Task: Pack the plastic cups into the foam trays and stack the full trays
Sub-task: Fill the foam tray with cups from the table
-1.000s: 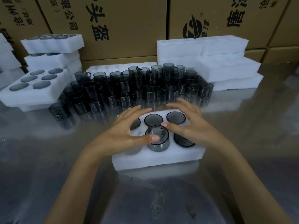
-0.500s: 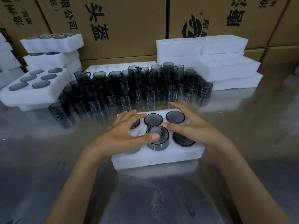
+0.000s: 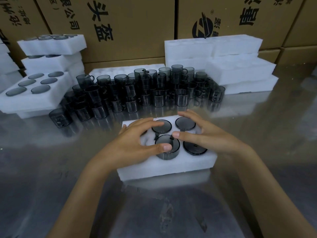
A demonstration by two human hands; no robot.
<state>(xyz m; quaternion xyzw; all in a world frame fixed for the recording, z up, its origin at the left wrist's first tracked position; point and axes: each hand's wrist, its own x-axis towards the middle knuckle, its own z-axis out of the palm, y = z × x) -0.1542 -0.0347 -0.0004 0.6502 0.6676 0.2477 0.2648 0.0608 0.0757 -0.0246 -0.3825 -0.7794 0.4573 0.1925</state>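
White foam makes the tray (image 3: 164,166) that lies in the middle of the shiny grey tabletop (image 3: 51,169), close in front of the person. In the head view, the tray has six round holes. Dark cups sit low in three of them: two in the far row (image 3: 161,126) (image 3: 185,123) and one at the near right (image 3: 194,148).

A fourth dark cup (image 3: 167,149) stands in the near middle hole, and it is higher than the others, so part of its wall shows above the foam. The left hand (image 3: 135,143) holds this cup: the thumb presses on its near rim and the curved fingers (image 3: 151,123) reach over the far side of the tray. The right hand (image 3: 211,134) pinches the same cup from the other side, with its thumb on the far rim and the other fingers spread above the two right cups. The hole at the near left (image 3: 147,141) shows only foam.

Behind the tray, many loose dark cups (image 3: 145,90) stand together in a group. On the left there is a pile of filled trays (image 3: 39,93), and on the right a pile of white trays (image 3: 236,66). Brown cardboard boxes (image 3: 137,23) with black print stand at the back.
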